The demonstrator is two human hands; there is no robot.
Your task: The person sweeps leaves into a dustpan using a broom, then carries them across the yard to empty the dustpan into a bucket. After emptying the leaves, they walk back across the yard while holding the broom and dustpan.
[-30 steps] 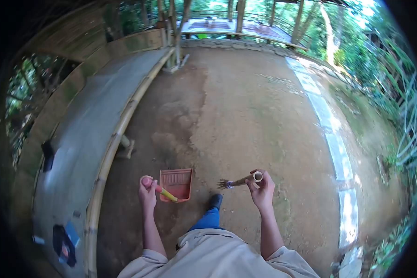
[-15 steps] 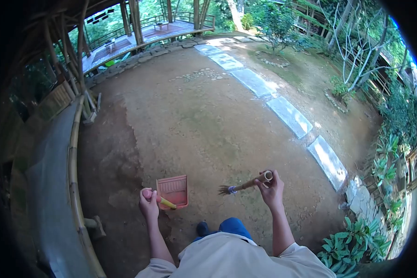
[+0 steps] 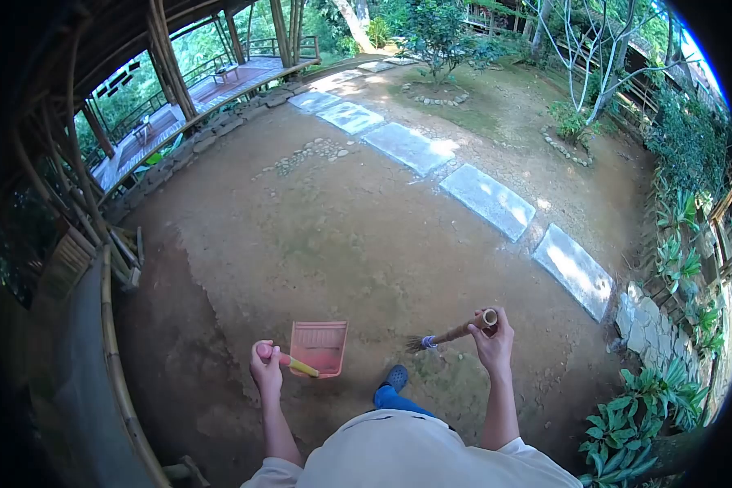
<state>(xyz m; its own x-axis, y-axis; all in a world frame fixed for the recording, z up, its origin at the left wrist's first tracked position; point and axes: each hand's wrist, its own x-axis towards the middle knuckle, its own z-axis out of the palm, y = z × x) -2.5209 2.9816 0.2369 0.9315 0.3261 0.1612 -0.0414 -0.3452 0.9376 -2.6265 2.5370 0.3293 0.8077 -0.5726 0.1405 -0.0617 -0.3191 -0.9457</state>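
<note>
The left hand (image 3: 266, 372) is closed around the yellow-and-pink handle of a salmon-pink dustpan (image 3: 320, 347), which hangs over the bare dirt yard (image 3: 333, 236). The right hand (image 3: 493, 342) grips the bamboo handle of a broom (image 3: 451, 333), bristles pointing toward the dustpan, well apart from it. A blue shoe (image 3: 395, 376) stands between them.

Daylight illuminates the scene. Direct sun falls on the stepping stones (image 3: 488, 199), which show glare and near-overexposed patches. The dirt ground (image 3: 325, 236) is evenly lit in open shade, with a darker band along its left side. The roofed bamboo structure (image 3: 73, 163) at left is dim and low in detail. Fisheye distortion bends straight lines toward the edges; a black vignette rings the frame. Central focus is adequate; peripheral foliage (image 3: 675, 244) is soft and slightly smeared.
</note>
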